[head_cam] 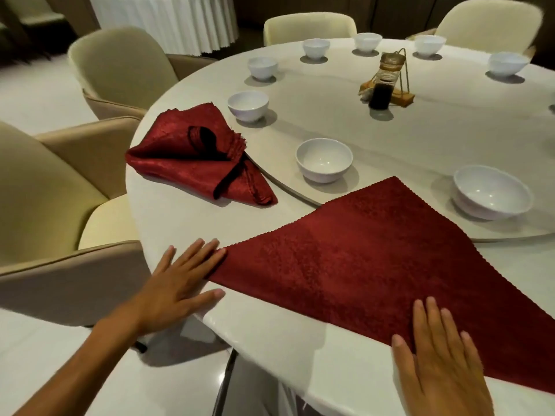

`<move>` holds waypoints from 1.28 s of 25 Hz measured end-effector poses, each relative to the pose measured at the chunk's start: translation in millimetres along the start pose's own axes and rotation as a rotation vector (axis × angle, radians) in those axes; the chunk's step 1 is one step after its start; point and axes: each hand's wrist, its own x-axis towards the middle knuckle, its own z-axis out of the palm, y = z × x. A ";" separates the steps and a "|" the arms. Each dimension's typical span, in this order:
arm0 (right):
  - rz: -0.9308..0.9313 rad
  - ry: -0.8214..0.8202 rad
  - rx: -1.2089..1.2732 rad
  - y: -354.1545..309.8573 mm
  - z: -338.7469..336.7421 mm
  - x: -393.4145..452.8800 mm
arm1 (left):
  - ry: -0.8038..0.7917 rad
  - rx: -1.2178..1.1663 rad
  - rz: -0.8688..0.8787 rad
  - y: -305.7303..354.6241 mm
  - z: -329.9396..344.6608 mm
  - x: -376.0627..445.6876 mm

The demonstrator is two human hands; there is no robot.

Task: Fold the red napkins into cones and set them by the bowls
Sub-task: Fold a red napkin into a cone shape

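A red napkin (369,265) lies flat, folded into a triangle, on the near edge of the round white table (186,211). My left hand (177,280) rests flat with its fingertips on the napkin's left corner. My right hand (441,361) presses flat on the napkin's near edge. A stack of folded red napkins (186,157) lies at the table's left edge. White bowls stand around the table; the nearest ones are a bowl (323,160) beyond the napkin and a bowl (491,192) to its right.
A condiment rack with a dark bottle (386,82) stands on the raised turntable (420,130) in the middle. Cream chairs (120,67) ring the table on the left and at the back. Another table with a pleated white cloth (168,19) stands behind.
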 end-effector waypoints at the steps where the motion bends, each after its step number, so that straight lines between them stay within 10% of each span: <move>1: 0.002 -0.024 0.012 -1.9 -1.5 0.2 | 0.035 -0.080 -0.038 -9.6 -8.3 -1.3; 7: -0.036 -0.071 0.078 0.4 -7.0 6.0 | 0.318 -0.458 -0.066 1.8 -20.5 10.8; 14: -0.361 0.309 0.012 -66.7 -12.1 19.4 | 0.415 -1.065 0.075 58.5 -78.9 66.2; 20: -0.183 0.413 0.423 -54.9 -9.2 -1.7 | 0.342 -0.994 -0.021 144.2 -103.0 142.0; 23: -0.032 0.321 0.608 -41.1 -14.8 -7.6 | 0.283 -0.574 -0.028 176.2 -92.0 194.4; 32: -0.047 0.486 0.245 -16.7 7.4 23.0 | 0.240 -0.266 -0.064 189.5 -20.6 266.6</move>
